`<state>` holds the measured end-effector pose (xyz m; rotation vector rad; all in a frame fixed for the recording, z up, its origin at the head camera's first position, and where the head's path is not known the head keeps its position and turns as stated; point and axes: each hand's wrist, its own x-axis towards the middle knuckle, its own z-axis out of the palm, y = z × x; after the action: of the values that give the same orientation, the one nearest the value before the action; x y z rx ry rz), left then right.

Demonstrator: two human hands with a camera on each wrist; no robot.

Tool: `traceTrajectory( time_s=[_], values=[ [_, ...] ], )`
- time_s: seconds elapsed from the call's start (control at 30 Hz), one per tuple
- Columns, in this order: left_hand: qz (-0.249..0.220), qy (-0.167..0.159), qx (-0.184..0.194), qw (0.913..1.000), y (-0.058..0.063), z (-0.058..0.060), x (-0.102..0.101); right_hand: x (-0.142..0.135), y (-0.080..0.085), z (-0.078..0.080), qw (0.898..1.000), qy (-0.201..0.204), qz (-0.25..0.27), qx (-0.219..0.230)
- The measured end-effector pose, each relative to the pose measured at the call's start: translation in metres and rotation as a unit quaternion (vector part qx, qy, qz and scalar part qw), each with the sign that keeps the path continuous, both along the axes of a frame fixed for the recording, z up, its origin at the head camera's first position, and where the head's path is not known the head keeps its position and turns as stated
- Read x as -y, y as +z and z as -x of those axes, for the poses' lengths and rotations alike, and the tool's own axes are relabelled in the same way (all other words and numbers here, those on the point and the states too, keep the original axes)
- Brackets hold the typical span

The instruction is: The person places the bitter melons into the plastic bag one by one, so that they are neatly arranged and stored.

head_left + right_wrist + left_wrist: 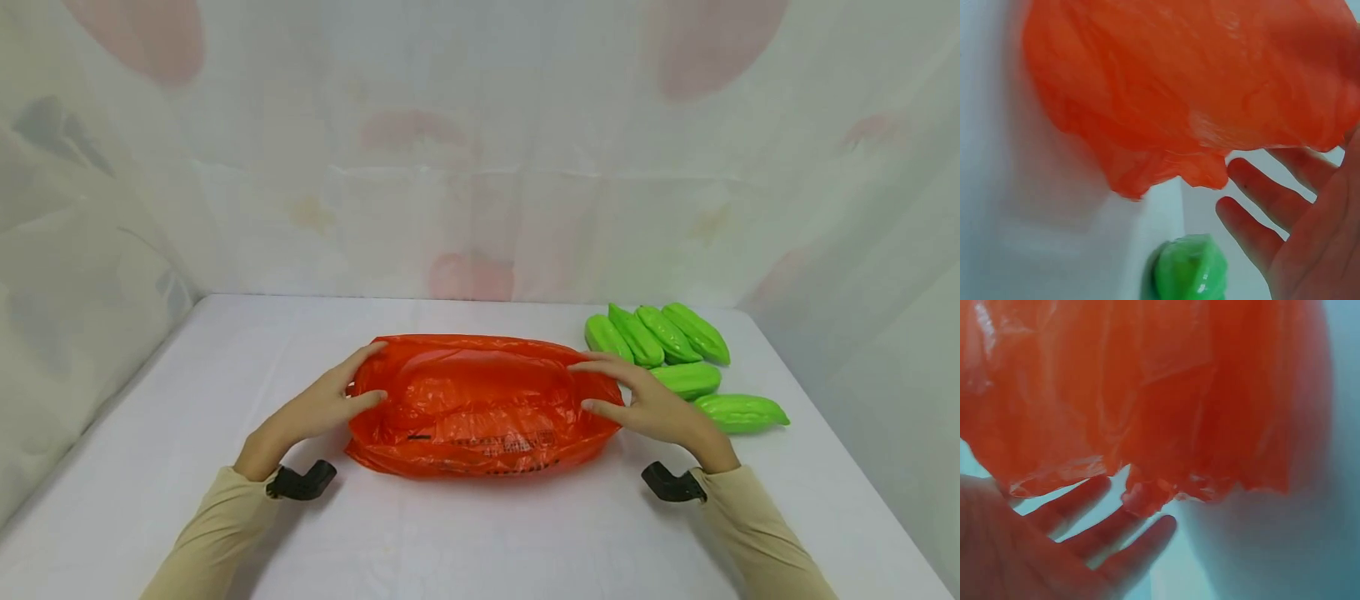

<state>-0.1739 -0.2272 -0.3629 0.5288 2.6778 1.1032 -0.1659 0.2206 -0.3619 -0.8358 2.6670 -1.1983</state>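
Note:
A red plastic bag (465,400) with dark print lies in the middle of the white table, its mouth spread wide and facing up. At its left end is my left hand (322,404), thumb over the rim and fingers outside. In the left wrist view those fingers (1141,550) are spread and nearly straight beside the bag's crumpled edge. My right hand (660,404) mirrors this at the right end. The right wrist view shows its extended fingers (1250,231) spread against or close beside the bag (1191,94); firm contact is hard to tell.
Several green ridged vegetables, like bitter melons (678,337), lie at the table's back right. The nearest one (742,413) is just right of my right hand. White patterned cloth (480,217) hangs behind the table (480,542) and on both sides.

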Motion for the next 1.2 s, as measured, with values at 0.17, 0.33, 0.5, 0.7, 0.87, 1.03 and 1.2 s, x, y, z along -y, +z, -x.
traceTrajectory(
  time_s=[0.17, 0.33, 0.5, 0.7, 0.87, 1.03, 1.2],
  values=[
    [-0.027, -0.006, -0.003, 0.9996, -0.005, -0.001, -0.002, 0.003, -0.007, 0.001, 1.000, -0.023, 0.001, 0.016],
    [-0.037, -0.006, -0.025, 0.9990, -0.008, -0.001, -0.003, 0.004, -0.013, 0.002, 0.999, -0.039, 0.006, 0.030],
    [-0.052, -0.002, -0.108, 0.9928, -0.006, -0.001, -0.005, 0.004, -0.016, 0.002, 0.998, -0.049, 0.011, 0.037],
    [-0.055, -0.030, -0.194, 0.9791, -0.007, -0.001, -0.007, 0.004, -0.020, 0.003, 0.998, -0.054, 0.011, 0.043],
    [-0.052, -0.067, -0.220, 0.9717, -0.011, -0.003, -0.006, 0.005, -0.023, 0.004, 0.998, -0.054, 0.009, 0.043],
    [-0.033, -0.061, -0.246, 0.9667, -0.009, -0.005, -0.005, 0.005, -0.023, 0.005, 0.998, -0.052, 0.011, 0.037],
    [-0.014, -0.037, -0.201, 0.9788, -0.007, -0.007, -0.004, 0.005, -0.023, 0.004, 0.998, -0.050, 0.013, 0.039]
  ],
)
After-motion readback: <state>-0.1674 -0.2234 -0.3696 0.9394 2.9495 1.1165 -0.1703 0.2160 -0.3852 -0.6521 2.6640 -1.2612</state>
